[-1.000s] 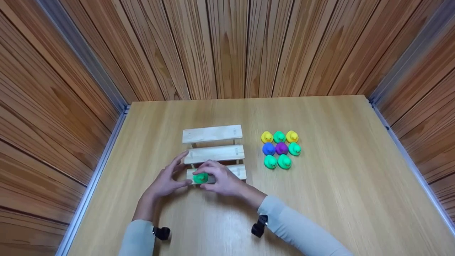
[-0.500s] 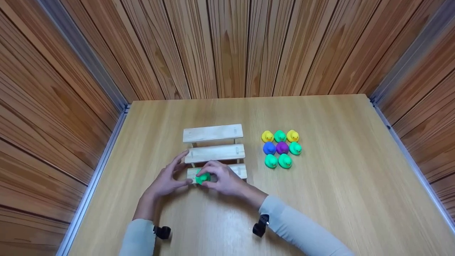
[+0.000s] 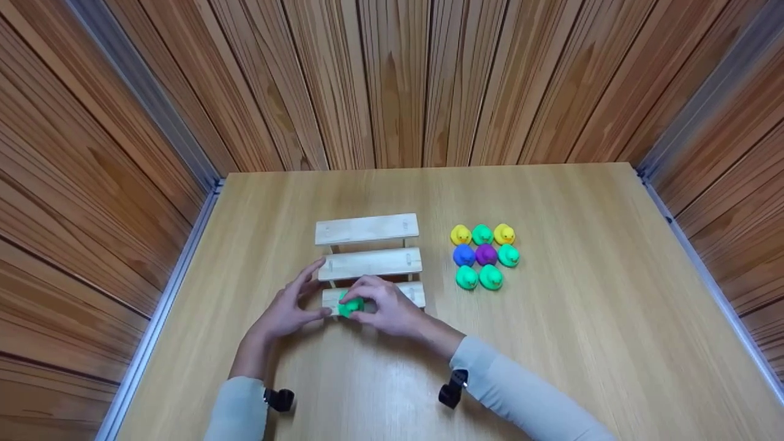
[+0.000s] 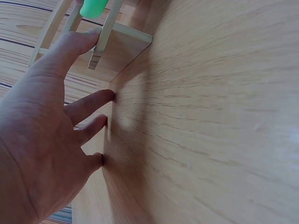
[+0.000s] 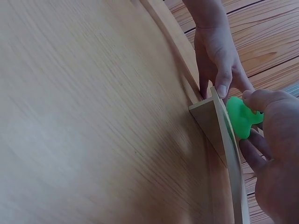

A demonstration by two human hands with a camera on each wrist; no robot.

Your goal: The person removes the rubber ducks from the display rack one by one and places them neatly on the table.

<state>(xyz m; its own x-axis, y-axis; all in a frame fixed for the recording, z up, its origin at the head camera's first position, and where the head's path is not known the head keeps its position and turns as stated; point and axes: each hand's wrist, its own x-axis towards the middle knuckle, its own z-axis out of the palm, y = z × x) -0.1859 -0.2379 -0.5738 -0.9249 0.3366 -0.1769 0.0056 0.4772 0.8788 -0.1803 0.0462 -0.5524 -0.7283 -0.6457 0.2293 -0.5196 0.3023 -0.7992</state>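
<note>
A green rubber duck (image 3: 350,305) is on the lowest step of a small three-tier wooden rack (image 3: 369,266), towards its left end. My right hand (image 3: 392,308) pinches the duck between thumb and fingers. In the right wrist view the duck (image 5: 240,117) stands close against the step's board. My left hand (image 3: 286,310) is spread at the rack's left side. Its thumb touches the left end of the lowest step, as the left wrist view shows, while other fingertips of the left hand (image 4: 51,121) rest on the tabletop. Part of the duck is hidden behind the right fingers.
Right of the rack, several rubber ducks stand in rows on the table (image 3: 582,275): green, yellow (image 3: 504,234), one blue (image 3: 463,255) and one purple (image 3: 486,254). Wood-panelled walls (image 3: 392,86) enclose the table's back and sides.
The right hand has shifted the green duck slightly to the right along the lowest step, and the duck has turned a little. The left hand stays in place.
</note>
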